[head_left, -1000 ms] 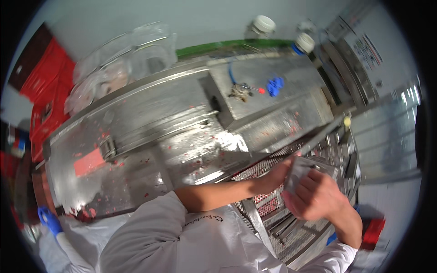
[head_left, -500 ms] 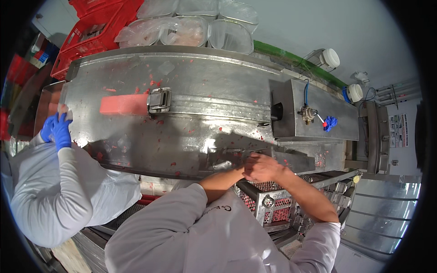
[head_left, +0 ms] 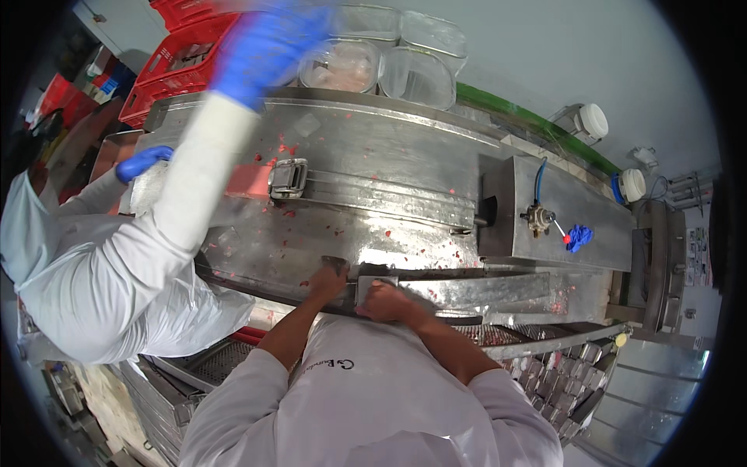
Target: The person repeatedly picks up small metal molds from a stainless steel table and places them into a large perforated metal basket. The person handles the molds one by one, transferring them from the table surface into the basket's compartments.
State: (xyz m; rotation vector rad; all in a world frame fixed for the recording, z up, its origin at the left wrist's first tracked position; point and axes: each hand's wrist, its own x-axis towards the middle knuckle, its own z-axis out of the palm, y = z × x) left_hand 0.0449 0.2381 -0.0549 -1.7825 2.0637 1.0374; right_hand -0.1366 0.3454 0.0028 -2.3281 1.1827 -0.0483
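Observation:
My left hand [head_left: 328, 282] is at the near edge of the steel table, its fingers closed round a small dark piece that I cannot make out. Just right of it, my right hand [head_left: 386, 302] is closed on the left end of a long, narrow metal mould [head_left: 475, 294]. The mould lies along the table's near edge, running off to the right. Farther back, a pink meat block [head_left: 250, 179] sticks out of a steel clamp end [head_left: 288, 179] on a long metal tube [head_left: 389, 198]; a co-worker's sleeve covers part of the block.
A co-worker's blue-gloved hand [head_left: 276, 47], blurred, reaches across at upper left; the other blue glove [head_left: 144, 163] holds a whitish thing. Red crates [head_left: 175, 58] and lined clear tubs [head_left: 416, 78] stand behind the steel table [head_left: 327, 124]. A steel housing [head_left: 576, 214] with a valve sits right.
My hands have moved left and come apart, from close together to side by side. The mould now lies farther left. The co-worker's arm has swung up towards the tubs.

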